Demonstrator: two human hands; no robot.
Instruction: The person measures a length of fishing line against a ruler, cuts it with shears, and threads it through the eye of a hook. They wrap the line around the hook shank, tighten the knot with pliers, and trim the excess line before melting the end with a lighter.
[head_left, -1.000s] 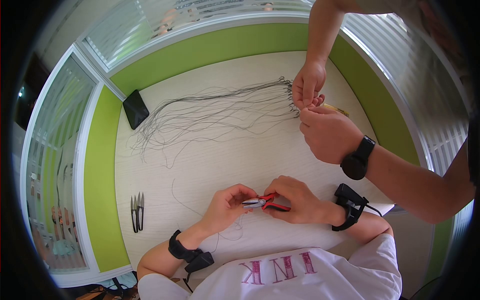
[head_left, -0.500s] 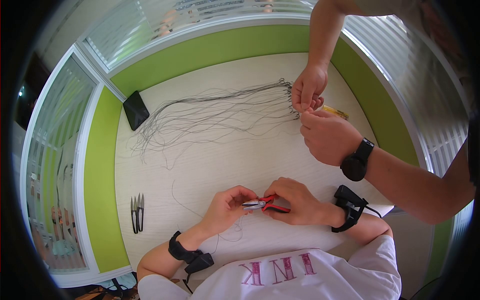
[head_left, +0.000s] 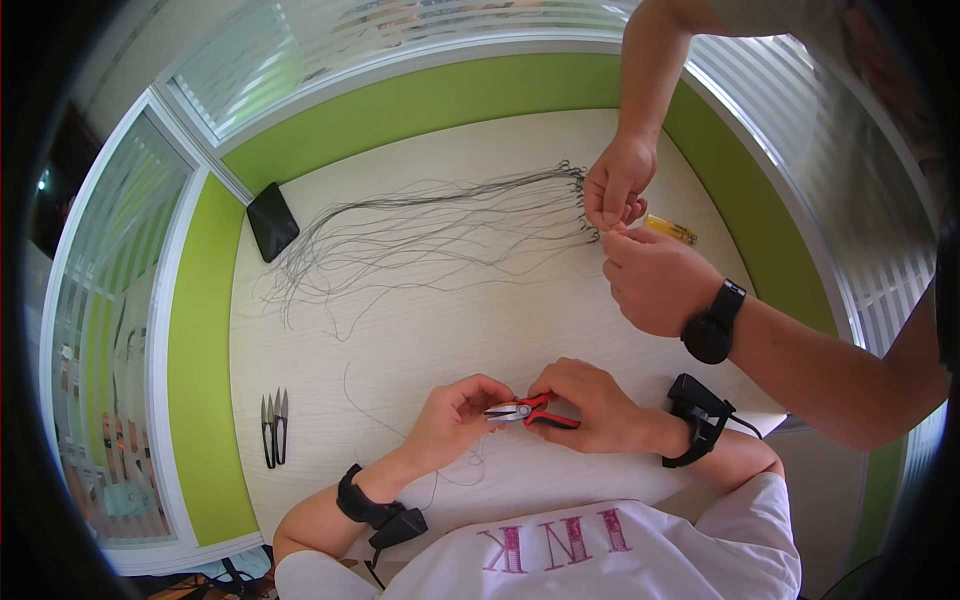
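My right hand (head_left: 590,405) is closed around the red-and-black handles of a pair of pliers (head_left: 535,412), whose metal jaws point left. At the jaw tips, my left hand (head_left: 452,422) is pinched; whatever lies between its fingertips is too small to make out. A thin dark line (head_left: 352,400) curls over the table from near my left hand, with loops below the fingers. Farther back lies a spread bundle of long thin lines (head_left: 430,212), with small dark hooks or loops (head_left: 580,190) at its right end.
A co-worker's two hands (head_left: 655,280) meet at the bundle's right end, beside a yellow packet (head_left: 670,229). Two small snips (head_left: 274,428) lie at the left. A black flat object (head_left: 272,222) stands at the back left corner. Green partitions (head_left: 420,105) surround the table (head_left: 520,325).
The pliers' handles look slightly wider apart. The co-worker's lower hand has shifted slightly downward, and more of the yellow packet shows. My left hand has hardly moved.
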